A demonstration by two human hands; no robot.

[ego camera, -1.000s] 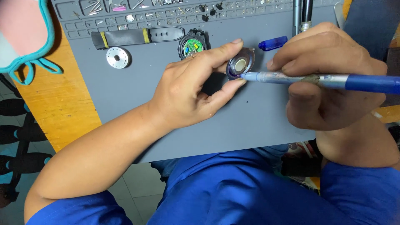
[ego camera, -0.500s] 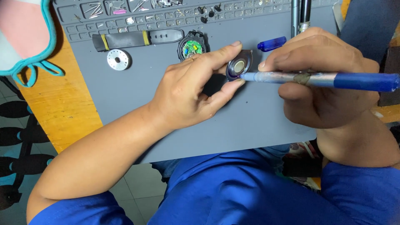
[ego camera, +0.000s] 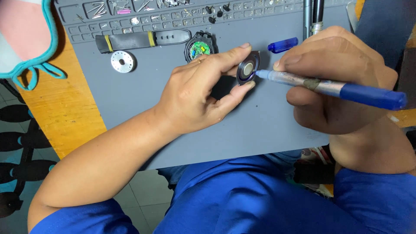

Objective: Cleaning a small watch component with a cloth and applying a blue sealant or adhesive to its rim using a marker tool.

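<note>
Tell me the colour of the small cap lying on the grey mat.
Translucent blue small cap, seen in the head view, beside the right hand.

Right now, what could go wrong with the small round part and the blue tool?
The left hand pinches the round part only by its edges, so a push from the blue tool in the right hand might flip it loose. The tip might also scratch its centre. The blue cap could roll away.

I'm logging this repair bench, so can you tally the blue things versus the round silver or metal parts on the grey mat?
Blue things: 2, the blue-capped pen-shaped tool in the right hand and the small blue cap.
Round metal parts: 2, the dark round case back pinched in the left hand and the silver perforated disc.
Total: 4
</note>
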